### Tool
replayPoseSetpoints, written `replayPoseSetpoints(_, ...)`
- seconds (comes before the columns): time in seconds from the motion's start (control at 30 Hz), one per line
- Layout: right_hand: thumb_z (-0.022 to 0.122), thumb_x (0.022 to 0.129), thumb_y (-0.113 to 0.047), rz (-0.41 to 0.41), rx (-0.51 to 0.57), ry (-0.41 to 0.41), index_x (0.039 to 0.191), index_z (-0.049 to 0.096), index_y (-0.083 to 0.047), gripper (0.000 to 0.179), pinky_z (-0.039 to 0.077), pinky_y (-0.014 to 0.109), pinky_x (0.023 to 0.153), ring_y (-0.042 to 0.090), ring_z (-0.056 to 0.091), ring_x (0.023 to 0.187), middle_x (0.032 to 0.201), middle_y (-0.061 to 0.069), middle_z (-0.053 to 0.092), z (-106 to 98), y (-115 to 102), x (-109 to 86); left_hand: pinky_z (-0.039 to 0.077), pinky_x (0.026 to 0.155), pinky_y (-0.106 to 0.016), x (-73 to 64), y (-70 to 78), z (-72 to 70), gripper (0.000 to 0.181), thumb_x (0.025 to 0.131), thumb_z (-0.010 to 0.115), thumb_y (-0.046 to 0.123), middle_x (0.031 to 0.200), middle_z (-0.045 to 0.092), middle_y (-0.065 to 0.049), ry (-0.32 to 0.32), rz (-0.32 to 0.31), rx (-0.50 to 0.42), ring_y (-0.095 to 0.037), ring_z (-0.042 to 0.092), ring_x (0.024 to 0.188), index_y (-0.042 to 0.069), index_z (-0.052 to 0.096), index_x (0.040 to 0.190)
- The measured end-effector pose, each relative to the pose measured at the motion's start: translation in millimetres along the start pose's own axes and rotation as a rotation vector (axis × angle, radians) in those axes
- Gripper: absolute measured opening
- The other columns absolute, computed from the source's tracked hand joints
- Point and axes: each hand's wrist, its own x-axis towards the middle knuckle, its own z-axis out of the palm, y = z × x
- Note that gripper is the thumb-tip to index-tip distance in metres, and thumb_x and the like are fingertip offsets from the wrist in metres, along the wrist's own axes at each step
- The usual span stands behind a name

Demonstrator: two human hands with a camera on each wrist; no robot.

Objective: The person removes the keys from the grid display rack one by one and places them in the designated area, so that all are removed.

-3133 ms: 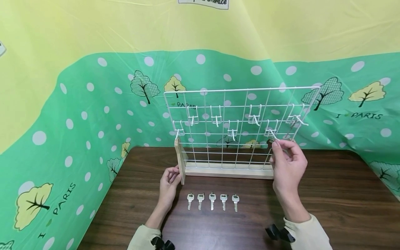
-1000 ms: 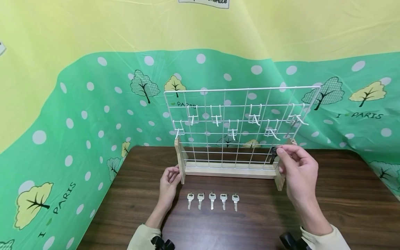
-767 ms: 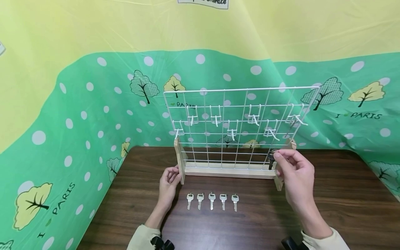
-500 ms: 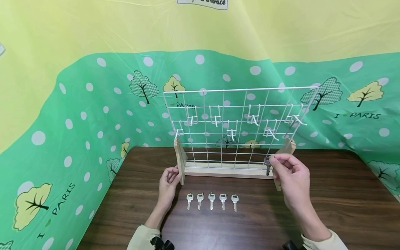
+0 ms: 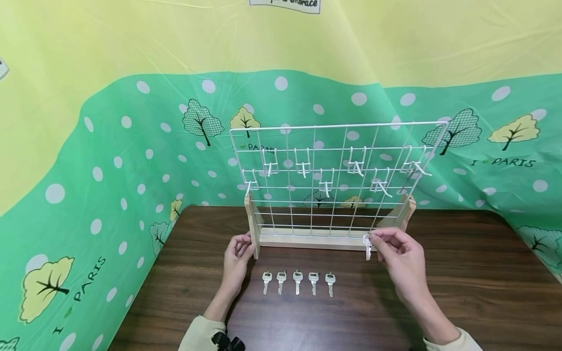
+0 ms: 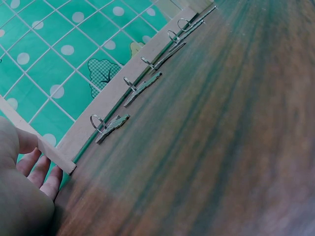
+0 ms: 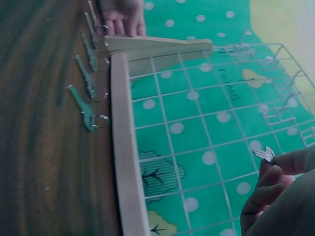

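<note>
My right hand [image 5: 403,258] pinches a silver key [image 5: 367,247] between thumb and fingertips, its blade hanging down in front of the rack's right end. In the right wrist view that key [image 7: 264,154] shows at my fingertips, before the wire grid. My left hand [image 5: 237,261] holds the left wooden side board [image 5: 253,229] of a white wire grid rack [image 5: 322,241]. Its fingers [image 6: 35,169] lie behind the board. Several silver keys with rings lie in a row before the rack, the middle key [image 5: 298,282] among them.
White hooks, such as a lower one [image 5: 326,187], hang on the grid in two staggered rows. A dark brown wooden table [image 5: 290,321] lies under everything. Behind it hangs a green and yellow printed cloth [image 5: 131,107].
My right hand has come down from the lower right hook, then left and toward me, with the key in its fingertips. My left hand and the row of keys have stayed put.
</note>
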Motion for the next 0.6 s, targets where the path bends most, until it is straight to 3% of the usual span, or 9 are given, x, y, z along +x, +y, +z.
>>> replayPoseSetpoints(0.17, 0.074, 0.1, 0.01, -0.007, -0.02, -0.025, 0.103, 0.076, 0.011, 0.004, 0.043, 0.02, 0.049, 0.009, 0.052, 0.057, 0.072, -0.002, 0.067, 1, 10, -1.7, 0.051, 0.114, -0.02, 0.4, 2.5, 0.2, 0.012, 0.103, 0.065, -0.013, 0.147, 0.064, -0.034, 0.015, -0.048, 0.009, -0.026, 0.063, 0.139, -0.01, 0.059, 0.113)
replayPoseSetpoints(0.33, 0.075, 0.1, 0.008, 0.004, -0.101, -0.047, 0.103, 0.077, 0.011, 0.005, 0.046, 0.019, 0.05, 0.009, 0.054, 0.058, 0.076, -0.003, 0.071, 2, 21, -4.2, 0.051, 0.114, -0.021, -0.2, 3.9, 0.0, 0.013, 0.104, 0.065, -0.012, 0.148, 0.064, -0.032, 0.009, -0.056, 0.005, -0.033, 0.061, 0.143, -0.013, 0.056, 0.114)
replayPoseSetpoints(0.6, 0.076, 0.1, 0.004, 0.059, -0.248, -0.083, 0.105, 0.078, 0.01, 0.008, 0.053, 0.022, 0.054, 0.007, 0.059, 0.061, 0.079, -0.009, 0.073, 1, 40, -11.4, 0.051, 0.113, -0.02, 0.9, 2.0, 0.1, 0.013, 0.103, 0.063, -0.015, 0.149, 0.063, -0.034, 0.007, -0.058, 0.008, -0.023, 0.063, 0.139, -0.012, 0.058, 0.115)
